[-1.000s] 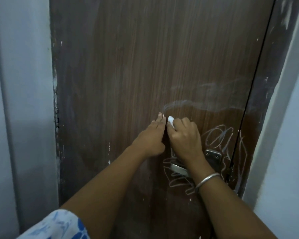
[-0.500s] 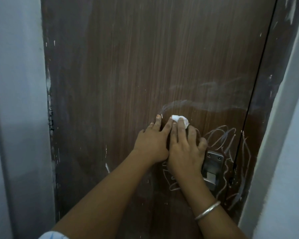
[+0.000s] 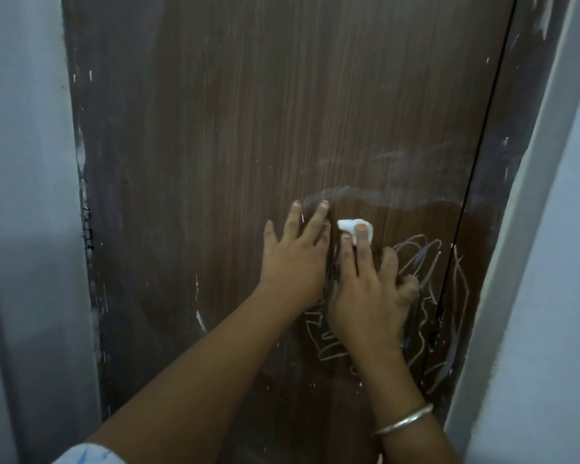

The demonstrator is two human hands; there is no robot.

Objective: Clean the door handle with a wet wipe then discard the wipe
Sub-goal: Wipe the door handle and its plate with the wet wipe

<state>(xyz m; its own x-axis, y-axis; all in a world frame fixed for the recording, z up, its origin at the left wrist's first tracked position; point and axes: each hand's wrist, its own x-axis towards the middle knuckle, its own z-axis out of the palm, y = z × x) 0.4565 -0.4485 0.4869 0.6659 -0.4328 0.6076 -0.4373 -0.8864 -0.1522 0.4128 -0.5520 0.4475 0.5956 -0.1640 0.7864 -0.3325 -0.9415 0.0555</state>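
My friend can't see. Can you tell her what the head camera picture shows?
A right hand presses a small white wipe under its fingertips against a brown wooden door, while the left hand rests flat beside it. Chalky scribbles cover the door around the hands.

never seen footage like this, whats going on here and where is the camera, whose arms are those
No machine here: the camera sits on a person's head, looking forward and down, so the arms are their own. They face a brown wooden door covered in chalky scribbles. The left hand lies flat and open on the door. The right hand, with a metal bangle on its wrist, presses a small white wipe against the wood under its fingertips. The door handle is not visible now; the right hand probably hides it.
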